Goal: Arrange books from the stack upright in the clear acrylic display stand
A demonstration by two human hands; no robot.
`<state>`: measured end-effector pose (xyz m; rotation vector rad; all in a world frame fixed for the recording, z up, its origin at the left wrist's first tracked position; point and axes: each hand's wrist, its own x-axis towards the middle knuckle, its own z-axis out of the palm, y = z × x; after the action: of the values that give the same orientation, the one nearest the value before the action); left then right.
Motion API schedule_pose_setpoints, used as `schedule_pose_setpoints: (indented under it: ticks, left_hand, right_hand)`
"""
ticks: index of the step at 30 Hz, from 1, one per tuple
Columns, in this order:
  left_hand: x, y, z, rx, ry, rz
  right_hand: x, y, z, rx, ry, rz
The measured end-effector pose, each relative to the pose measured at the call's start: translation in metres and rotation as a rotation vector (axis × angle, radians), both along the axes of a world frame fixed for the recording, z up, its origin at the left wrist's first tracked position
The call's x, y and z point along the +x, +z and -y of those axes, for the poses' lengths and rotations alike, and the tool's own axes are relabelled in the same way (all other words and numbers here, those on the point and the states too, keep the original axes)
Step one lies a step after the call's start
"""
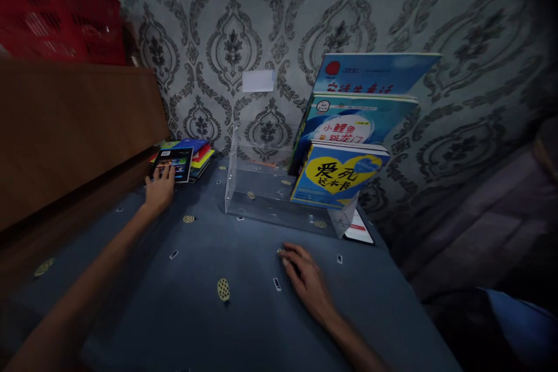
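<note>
My left hand (160, 187) reaches to the far left and rests its fingers on the dark top book (173, 163) of a small stack of colourful books (199, 155). Whether it grips the book I cannot tell. My right hand (306, 279) lies flat on the blue patterned tablecloth (226, 314), fingers relaxed, holding nothing. Just beyond it stands a clear acrylic tiered book stand (244, 186). Three blue picture books lean in its right half: a front one with a yellow heart (337, 177), a middle one (353, 122) and a back one (370, 72).
A brown wooden cabinet (65, 133) runs along the left, with a red plastic basket (56, 11) on top. Grey damask wallpaper (457, 40) backs the table, with a white label (258, 81) stuck on it. A flat card or booklet (360, 229) lies by the stand's right foot.
</note>
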<state>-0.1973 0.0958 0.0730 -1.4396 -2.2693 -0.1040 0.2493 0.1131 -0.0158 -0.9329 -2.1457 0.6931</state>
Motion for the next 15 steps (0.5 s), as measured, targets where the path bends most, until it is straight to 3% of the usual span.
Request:
schedule_pose_setpoints:
  ticks: [9,15]
  left_hand:
    - [0.038,-0.028,0.06,-0.068,-0.03,0.027]
    - [0.039,-0.062,0.112,-0.28,-0.226,0.199]
  right_hand:
    - [0.0,-0.003,0.001,-0.002,-0.003,0.006]
    - [-0.001,-0.003,0.001,0.005,-0.008,0.015]
